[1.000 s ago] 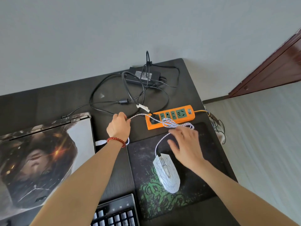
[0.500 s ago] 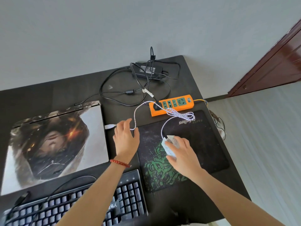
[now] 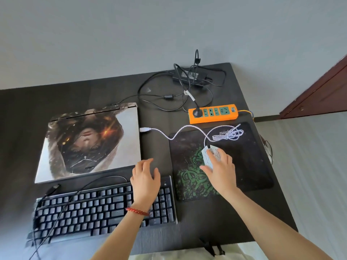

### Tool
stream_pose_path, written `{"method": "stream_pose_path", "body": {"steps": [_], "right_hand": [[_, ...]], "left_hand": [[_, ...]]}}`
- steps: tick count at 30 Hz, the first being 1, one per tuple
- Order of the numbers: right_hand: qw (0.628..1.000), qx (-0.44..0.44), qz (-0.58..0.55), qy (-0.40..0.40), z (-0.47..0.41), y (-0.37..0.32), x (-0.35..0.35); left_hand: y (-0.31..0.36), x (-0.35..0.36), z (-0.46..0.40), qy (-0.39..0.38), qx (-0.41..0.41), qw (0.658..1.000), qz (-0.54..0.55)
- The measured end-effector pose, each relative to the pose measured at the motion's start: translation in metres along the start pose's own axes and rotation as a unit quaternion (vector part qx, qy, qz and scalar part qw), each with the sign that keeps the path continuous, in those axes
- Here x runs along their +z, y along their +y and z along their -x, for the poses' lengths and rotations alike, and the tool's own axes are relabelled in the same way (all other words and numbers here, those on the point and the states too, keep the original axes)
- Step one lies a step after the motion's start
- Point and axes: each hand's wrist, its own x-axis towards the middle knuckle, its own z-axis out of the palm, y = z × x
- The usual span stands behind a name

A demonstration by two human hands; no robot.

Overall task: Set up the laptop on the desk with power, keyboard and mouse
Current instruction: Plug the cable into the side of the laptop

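Note:
A closed laptop (image 3: pixel 90 141) with a picture on its lid lies on the dark desk (image 3: pixel 28 102). The white mouse (image 3: pixel 208 154) sits on a black and green mouse pad (image 3: pixel 253 166), and my right hand (image 3: pixel 220 169) lies over it with fingers curved round it. Its white cable (image 3: pixel 178 133) runs left to a USB plug (image 3: pixel 145 129) at the laptop's right edge. My left hand (image 3: pixel 145 178) hovers with relaxed fingers over the right end of the black keyboard (image 3: pixel 90 209). The keyboard's black USB plug (image 3: pixel 53 189) lies loose by the laptop's front corner.
An orange power strip (image 3: pixel 225 117) lies behind the mouse pad with one black plug in it. A black power adapter (image 3: pixel 189 76) and tangled black cords sit at the desk's far right corner. A brown door (image 3: pixel 324 91) stands at right.
My left hand let go of the white cable and drew back over the keyboard. My right hand stays on the mouse. The camera view pulled back, showing more of the keyboard.

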Motion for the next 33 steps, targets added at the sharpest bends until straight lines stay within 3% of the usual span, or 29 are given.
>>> {"method": "stream_pose_path", "body": {"steps": [2, 5, 7, 10, 15, 20, 24, 26, 29, 33], "right_hand": [[0.998, -0.027, 0.016, 0.051, 0.008, -0.011, -0.002], [0.983, -0.130, -0.044, 0.124, 0.028, -0.039, 0.003], [0.970, -0.195, -0.070, 0.130, 0.045, -0.065, 0.011], [0.966, -0.215, -0.109, 0.097, 0.059, -0.099, 0.020], [0.984, -0.154, -0.087, -0.026, 0.069, -0.144, 0.044], [0.997, -0.065, 0.013, -0.029, 0.083, -0.169, 0.068], [0.998, 0.047, 0.024, -0.026, 0.089, -0.190, 0.078], [0.997, 0.062, 0.040, -0.018, 0.092, -0.202, 0.083], [0.999, -0.014, 0.039, 0.010, 0.100, -0.233, 0.091], [0.993, -0.104, 0.047, -0.005, 0.107, -0.276, 0.102]], "left_hand": [[-0.011, -0.008, 0.008, 0.018, -0.016, 1.000, 0.002], [-0.036, -0.025, 0.019, 0.041, -0.060, 0.997, 0.003], [-0.060, -0.039, 0.026, 0.055, -0.091, 0.994, 0.001], [-0.095, -0.059, 0.032, 0.070, -0.126, 0.990, -0.004], [-0.163, -0.097, 0.032, 0.092, -0.170, 0.981, -0.032], [-0.222, -0.129, 0.019, 0.036, -0.189, 0.978, -0.080], [-0.260, -0.148, 0.015, -0.024, -0.140, 0.976, -0.162], [-0.271, -0.154, 0.013, -0.026, -0.119, 0.986, -0.117], [-0.287, -0.163, 0.013, 0.039, -0.131, 0.990, 0.033], [-0.305, -0.177, 0.004, 0.078, -0.302, 0.938, 0.154]]}}
